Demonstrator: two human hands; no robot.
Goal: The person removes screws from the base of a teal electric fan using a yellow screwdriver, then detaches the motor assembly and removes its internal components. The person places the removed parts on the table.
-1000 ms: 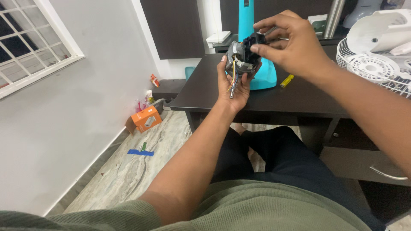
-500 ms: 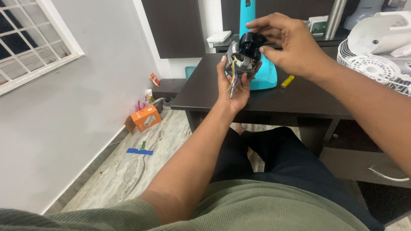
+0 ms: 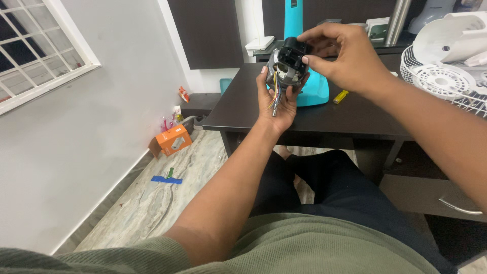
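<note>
Dark desk (image 3: 264,109), hands hiding motor (image 3: 285,68)

Grey metal motor (image 3: 284,71) with black plastic cap (image 3: 293,49), yellow, red and blue wires; turquoise stand (image 3: 304,76); dark brown desk (image 3: 314,116); yellow screwdriver (image 3: 340,96); white fan grille (image 3: 441,81); orange box (image 3: 172,141); grey veined marble floor (image 3: 167,203)

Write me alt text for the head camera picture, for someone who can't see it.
The left hand holds a small grey motor with coloured wires above a dark table, while the right hand grips a black part on top of it. Behind stand a turquoise stand, a yellow screwdriver and a white fan grille.
</note>
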